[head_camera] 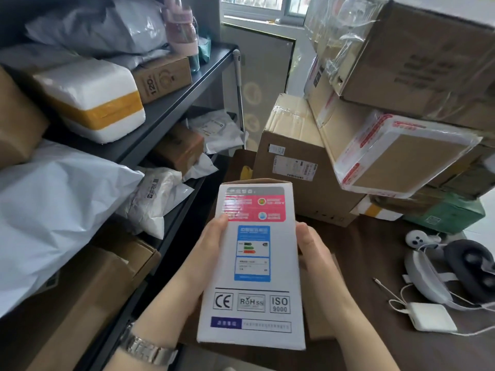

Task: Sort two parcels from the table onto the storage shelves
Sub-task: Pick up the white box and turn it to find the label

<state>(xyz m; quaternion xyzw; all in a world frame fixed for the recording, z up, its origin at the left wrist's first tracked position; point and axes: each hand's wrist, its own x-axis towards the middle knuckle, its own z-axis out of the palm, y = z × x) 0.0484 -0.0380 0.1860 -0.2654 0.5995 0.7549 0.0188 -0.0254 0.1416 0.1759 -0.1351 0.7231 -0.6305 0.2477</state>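
White parcel held for label reading

Left hand (pixel 211 245) and right hand (pixel 313 245) each grip the white box (pixel 254 263), printed face up; shelves (pixel 171 108) wait at ten o'clock.

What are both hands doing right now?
Left hand: closed on the left edge of the white printed box.
Right hand: closed on the same box's right edge.
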